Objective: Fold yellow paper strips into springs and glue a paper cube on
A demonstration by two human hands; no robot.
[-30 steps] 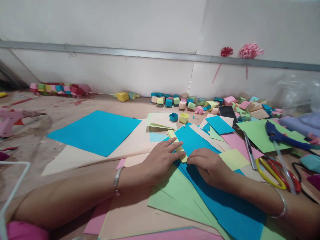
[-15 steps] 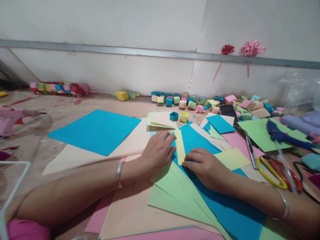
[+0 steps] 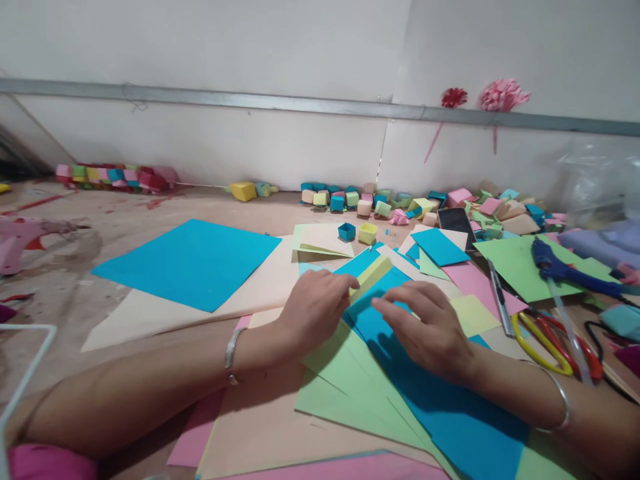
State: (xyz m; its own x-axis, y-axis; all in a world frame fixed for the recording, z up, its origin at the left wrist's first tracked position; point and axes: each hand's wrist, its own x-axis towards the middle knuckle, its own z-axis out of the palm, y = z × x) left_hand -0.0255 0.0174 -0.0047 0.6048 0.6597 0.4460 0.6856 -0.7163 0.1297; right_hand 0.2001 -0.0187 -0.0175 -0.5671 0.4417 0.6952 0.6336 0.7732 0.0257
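A folded yellow paper strip point(image 3: 374, 275) slants up to the right from the fingers of my left hand point(image 3: 319, 308), which pinches its near end. My right hand point(image 3: 429, 327) is just right of the strip, fingers bent and apart, with nothing visible in them. Both hands are over a blue paper sheet point(image 3: 440, 400) that overlaps several green sheets point(image 3: 350, 407). Beyond the strip stand two small open paper boxes, one blue point(image 3: 347, 231) and one yellow point(image 3: 368, 233).
A large blue sheet point(image 3: 187, 263) lies at left. Far left is a pink glue gun point(image 3: 20, 240). On the right are a blue glue gun point(image 3: 565, 270), a cutter knife point(image 3: 500, 297) and yellow-handled scissors point(image 3: 543, 347). Paper cubes point(image 3: 337, 202) line the wall, near a phone point(image 3: 456, 223).
The yellow strip has lifted off the sheet and turned to slant rightward, held by my left hand. My right hand has let go of its near end and moved slightly right and up.
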